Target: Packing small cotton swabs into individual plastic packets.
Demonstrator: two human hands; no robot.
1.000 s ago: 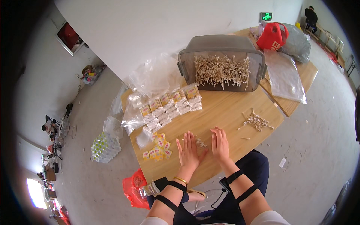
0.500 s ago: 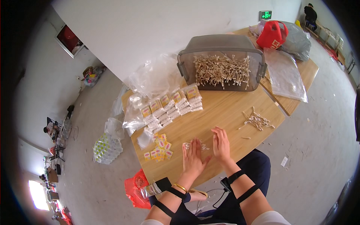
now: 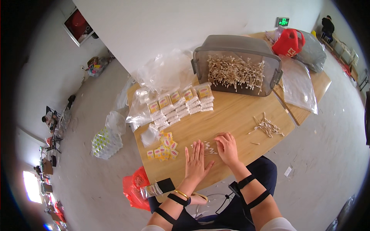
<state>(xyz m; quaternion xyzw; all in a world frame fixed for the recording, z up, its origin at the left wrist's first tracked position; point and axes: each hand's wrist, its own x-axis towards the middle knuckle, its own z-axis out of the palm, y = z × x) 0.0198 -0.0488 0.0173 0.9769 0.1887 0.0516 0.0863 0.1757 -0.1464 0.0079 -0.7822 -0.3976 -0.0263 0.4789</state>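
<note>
A small row of cotton swabs lies on the wooden table in front of me. My left hand rests flat over its left end, fingers stretched out, covering part of the swabs. At the row's right end is my right hand, held on edge with its fingers bent and nothing visible in them. To the left lie scattered yellow-and-white cards beside a stack of clear plastic sleeves. A loose heap of cotton swabs sits toward the right edge, with a single swab nearby.
Behind stand stacked packs of swabs and a grey bin of loose swabs on its side. Clear plastic bags lie at the back left. A red jug stands far right. A red bag hangs at the front left edge.
My right hand's fingers have bent inward at the swabs' right end. The left hand stays flat, and more of the row shows between the hands. The whole view has shifted slightly.
</note>
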